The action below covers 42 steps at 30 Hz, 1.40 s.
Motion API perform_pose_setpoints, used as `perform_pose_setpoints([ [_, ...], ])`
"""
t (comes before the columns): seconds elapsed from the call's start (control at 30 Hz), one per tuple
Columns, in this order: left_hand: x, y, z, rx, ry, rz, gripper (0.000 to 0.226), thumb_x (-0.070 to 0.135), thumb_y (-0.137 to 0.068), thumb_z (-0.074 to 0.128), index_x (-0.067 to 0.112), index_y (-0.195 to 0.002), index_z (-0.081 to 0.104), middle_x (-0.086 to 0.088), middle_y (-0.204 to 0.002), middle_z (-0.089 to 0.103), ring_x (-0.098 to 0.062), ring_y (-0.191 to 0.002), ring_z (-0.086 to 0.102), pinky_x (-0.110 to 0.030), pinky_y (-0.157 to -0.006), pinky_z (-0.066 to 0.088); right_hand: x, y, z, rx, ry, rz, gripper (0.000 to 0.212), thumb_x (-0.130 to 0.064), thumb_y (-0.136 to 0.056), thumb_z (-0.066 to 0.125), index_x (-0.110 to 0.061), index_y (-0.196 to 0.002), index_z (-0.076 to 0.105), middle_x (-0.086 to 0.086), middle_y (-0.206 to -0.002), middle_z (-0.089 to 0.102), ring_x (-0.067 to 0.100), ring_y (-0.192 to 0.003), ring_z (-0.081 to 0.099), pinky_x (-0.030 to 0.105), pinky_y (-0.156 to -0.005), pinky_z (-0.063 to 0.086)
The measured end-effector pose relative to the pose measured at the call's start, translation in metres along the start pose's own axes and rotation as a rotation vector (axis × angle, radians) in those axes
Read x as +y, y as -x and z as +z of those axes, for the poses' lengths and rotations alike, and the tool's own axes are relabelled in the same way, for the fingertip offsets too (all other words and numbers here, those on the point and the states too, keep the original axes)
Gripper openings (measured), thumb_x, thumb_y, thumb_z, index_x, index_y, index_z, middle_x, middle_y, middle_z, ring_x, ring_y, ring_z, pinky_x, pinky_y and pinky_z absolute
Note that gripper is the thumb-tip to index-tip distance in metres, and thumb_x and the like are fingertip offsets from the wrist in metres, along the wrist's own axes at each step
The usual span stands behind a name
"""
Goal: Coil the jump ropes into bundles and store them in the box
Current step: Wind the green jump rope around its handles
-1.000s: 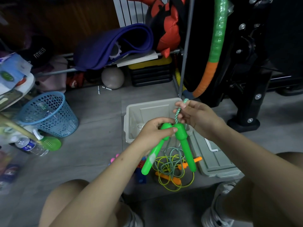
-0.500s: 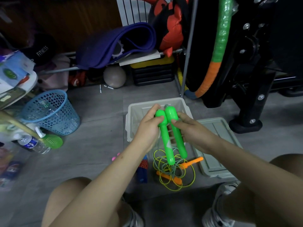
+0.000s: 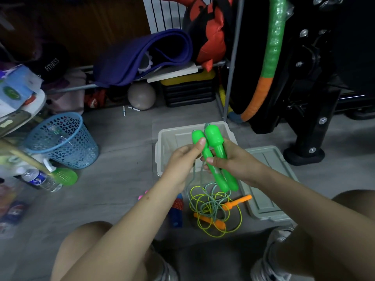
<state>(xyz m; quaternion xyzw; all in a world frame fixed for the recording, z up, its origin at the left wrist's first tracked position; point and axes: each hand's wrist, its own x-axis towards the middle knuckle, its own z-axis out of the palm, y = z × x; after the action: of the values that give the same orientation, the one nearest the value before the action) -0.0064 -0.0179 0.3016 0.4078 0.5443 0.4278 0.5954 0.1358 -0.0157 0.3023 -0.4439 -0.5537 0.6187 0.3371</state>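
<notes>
Right hand (image 3: 233,161) curled around the two green handles (image 3: 216,157), thumb across the front, fingers wrapped behind; both handles lie side by side, tilted, upper ends toward the box, lower ends pointing down toward the floor. Left hand (image 3: 182,159) partly closed, thumb tip pressed on the upper part of the left-side handle, other fingers folded under; whether they also pinch the cord is hard to tell. Green-and-white braided rope (image 3: 211,201) hangs from below the hands in loose strands and pools on the floor in a tangle. Same tangle holds a thin yellow rope (image 3: 233,232) with two orange handles (image 3: 237,201), lying just beside the grey lid (image 3: 269,179). Open grey box (image 3: 162,151) sits on the floor directly behind the hands, handles held above its near edge. A blue and red handle (image 3: 177,211) lies on the floor under the left forearm. Blue mesh basket (image 3: 63,140) stands well to the left.
</notes>
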Motion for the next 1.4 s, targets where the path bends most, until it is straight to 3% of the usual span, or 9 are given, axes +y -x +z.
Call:
perform_pose_setpoints([
  [0.13, -0.002, 0.002, 0.004, -0.106, 0.217, -0.077, 0.028, 0.03, -0.075, 0.067, 0.006, -0.089, 0.062, -0.01, -0.073, 0.062, -0.016, -0.051, 0.056, -0.021, -0.041, 0.038, -0.004, 0.005, 0.002, -0.144, 0.055, 0.012, 0.046, 0.002, -0.09, 0.055, -0.013, -0.13, 0.037, 0.004, -0.092, 0.066, 0.016, -0.08, 0.069, 0.029, -0.071, 0.056],
  [0.33, 0.0, 0.001, 0.005, -0.131, 0.239, -0.085, 0.032, 0.031, -0.076, 0.067, 0.002, -0.084, 0.059, -0.014, -0.067, 0.046, -0.019, -0.039, 0.039, -0.019, -0.035, 0.035, -0.007, 0.005, -0.002, -0.225, 0.006, 0.005, 0.06, -0.008, -0.089, 0.059, -0.013, -0.138, 0.025, 0.012, -0.093, 0.066, 0.025, -0.084, 0.067, 0.038, -0.077, 0.055],
  [0.43, 0.002, -0.008, 0.002, -0.004, 0.278, -0.078, 0.027, 0.027, -0.085, 0.065, 0.002, -0.095, 0.064, -0.012, -0.087, 0.064, -0.024, -0.067, 0.062, -0.032, -0.057, 0.053, -0.004, 0.008, 0.002, -0.189, -0.008, 0.082, 0.05, -0.011, -0.091, 0.057, -0.019, -0.134, 0.033, 0.009, -0.095, 0.065, 0.024, -0.079, 0.068, 0.041, -0.071, 0.055],
  [0.5, 0.004, -0.017, -0.005, 0.084, 0.305, -0.028, 0.017, 0.024, -0.087, 0.065, 0.008, -0.091, 0.066, -0.006, -0.092, 0.067, -0.019, -0.092, 0.063, -0.037, -0.091, 0.049, -0.002, 0.011, 0.006, -0.233, 0.006, 0.142, 0.032, -0.015, -0.092, 0.055, -0.013, -0.123, 0.047, 0.01, -0.096, 0.063, 0.022, -0.078, 0.067, 0.037, -0.065, 0.058],
  [0.57, 0.004, -0.021, -0.008, 0.116, 0.289, 0.008, 0.013, 0.025, -0.087, 0.066, 0.012, -0.087, 0.066, -0.004, -0.093, 0.067, -0.017, -0.098, 0.06, -0.036, -0.099, 0.044, -0.001, 0.012, 0.008, -0.283, -0.043, 0.182, 0.019, -0.018, -0.092, 0.053, -0.009, -0.108, 0.055, 0.01, -0.089, 0.063, 0.023, -0.077, 0.066, 0.034, -0.066, 0.059],
  [0.83, 0.008, -0.018, -0.01, 0.144, 0.316, 0.067, 0.021, 0.032, -0.089, 0.062, 0.012, -0.088, 0.063, 0.003, -0.075, 0.062, -0.002, -0.063, 0.063, -0.019, -0.061, 0.05, -0.003, 0.01, 0.008, -0.414, -0.141, 0.199, 0.015, -0.013, -0.087, 0.053, -0.006, -0.1, 0.054, 0.004, -0.08, 0.056, 0.005, -0.066, 0.059, 0.018, -0.058, 0.045],
  [1.03, 0.001, -0.009, -0.007, -0.156, 0.328, -0.048, 0.047, 0.043, -0.072, 0.064, 0.015, -0.109, 0.06, 0.0, -0.098, 0.067, -0.015, -0.088, 0.063, -0.031, -0.076, 0.051, 0.0, 0.005, 0.007, -0.359, -0.149, 0.124, 0.018, -0.02, -0.089, 0.055, -0.005, -0.099, 0.054, 0.007, -0.081, 0.055, 0.012, -0.071, 0.054, 0.021, -0.062, 0.047],
  [1.17, 0.001, -0.009, -0.007, -0.151, 0.285, 0.043, 0.027, 0.03, -0.084, 0.057, 0.011, -0.102, 0.064, -0.003, -0.103, 0.072, -0.016, -0.108, 0.063, -0.036, -0.099, 0.047, -0.001, 0.004, 0.005, -0.388, -0.104, 0.132, 0.017, -0.021, -0.089, 0.051, -0.007, -0.096, 0.053, 0.007, -0.08, 0.055, 0.013, -0.072, 0.056, 0.021, -0.06, 0.046],
  [1.4, 0.006, -0.004, -0.004, -0.253, 0.403, 0.039, 0.023, 0.021, -0.096, 0.044, 0.006, -0.108, 0.057, -0.011, -0.095, 0.073, -0.021, -0.091, 0.07, -0.035, -0.086, 0.055, -0.005, 0.005, 0.001, -0.46, -0.06, 0.205, 0.024, -0.025, -0.083, 0.052, -0.004, -0.096, 0.052, 0.01, -0.083, 0.063, 0.011, -0.063, 0.059, 0.019, -0.05, 0.043],
])
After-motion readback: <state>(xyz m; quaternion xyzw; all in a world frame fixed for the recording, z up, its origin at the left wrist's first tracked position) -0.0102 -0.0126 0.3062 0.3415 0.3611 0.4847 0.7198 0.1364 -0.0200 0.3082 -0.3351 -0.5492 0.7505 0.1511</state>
